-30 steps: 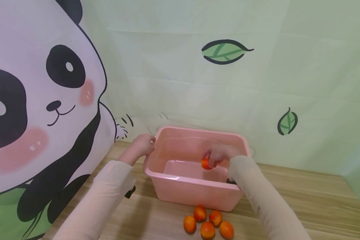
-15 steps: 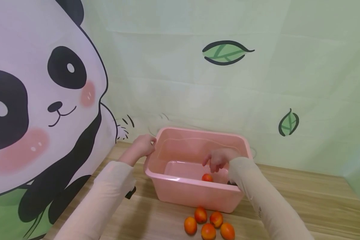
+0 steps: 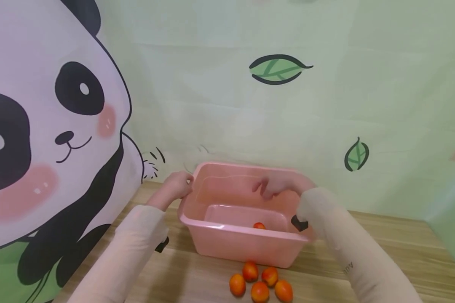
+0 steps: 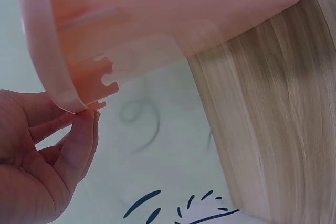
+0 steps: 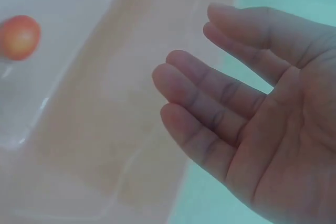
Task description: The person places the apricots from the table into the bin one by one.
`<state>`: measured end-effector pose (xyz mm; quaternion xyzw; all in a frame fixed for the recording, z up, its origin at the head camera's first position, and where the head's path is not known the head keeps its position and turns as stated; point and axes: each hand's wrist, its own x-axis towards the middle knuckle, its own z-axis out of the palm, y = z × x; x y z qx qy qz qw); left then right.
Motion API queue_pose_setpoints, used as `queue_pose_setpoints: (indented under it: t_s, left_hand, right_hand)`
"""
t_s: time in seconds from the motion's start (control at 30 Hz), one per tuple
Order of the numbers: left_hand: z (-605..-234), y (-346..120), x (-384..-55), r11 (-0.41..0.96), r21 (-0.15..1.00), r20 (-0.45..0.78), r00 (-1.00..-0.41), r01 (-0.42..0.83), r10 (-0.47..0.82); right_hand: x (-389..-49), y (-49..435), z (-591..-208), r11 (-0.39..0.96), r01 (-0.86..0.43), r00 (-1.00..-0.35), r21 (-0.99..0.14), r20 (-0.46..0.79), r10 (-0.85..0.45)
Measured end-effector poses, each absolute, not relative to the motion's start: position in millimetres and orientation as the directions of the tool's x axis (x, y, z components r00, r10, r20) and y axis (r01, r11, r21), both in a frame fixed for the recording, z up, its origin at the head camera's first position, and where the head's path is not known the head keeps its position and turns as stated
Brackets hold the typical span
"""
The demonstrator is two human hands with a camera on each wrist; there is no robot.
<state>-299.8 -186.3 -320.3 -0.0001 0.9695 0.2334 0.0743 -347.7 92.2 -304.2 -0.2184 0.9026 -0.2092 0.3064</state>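
Note:
A pink plastic basin stands on the wooden table. Its left rim is pinched between the thumb and fingers of my left hand, as the left wrist view also shows. Over the right part of the basin, my right hand holds nothing; its fingers are loosely extended in the right wrist view. One orange-red fruit lies on the basin floor, partly hidden by the front wall in the head view. Several like fruits sit grouped on the table in front of the basin.
The wooden tabletop extends to the right of the basin. Behind it hangs a pale green backdrop printed with leaves and a large panda at the left.
My right hand let go of the fruit, which dropped to the basin floor, then rose away from it. My left hand kept its hold on the rim.

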Motion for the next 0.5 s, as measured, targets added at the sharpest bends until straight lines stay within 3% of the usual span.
queue_pose_setpoints:
  t_s: [0.33,0.5]
  left_hand:
    - [-321.5,-186.9,-301.3,0.896,0.444,-0.132,-0.99,-0.016,0.048]
    - [-322.0,-187.0,-302.4,0.898,0.44,-0.123,-0.991,-0.006,0.054]
  right_hand:
    - [-308.6,114.5,-278.1,0.736,-0.498,-0.709,-0.458,-0.274,-0.65]
    - [-285.7,126.1,-274.6,0.667,-0.555,-0.689,-0.497,-0.174,-0.704]
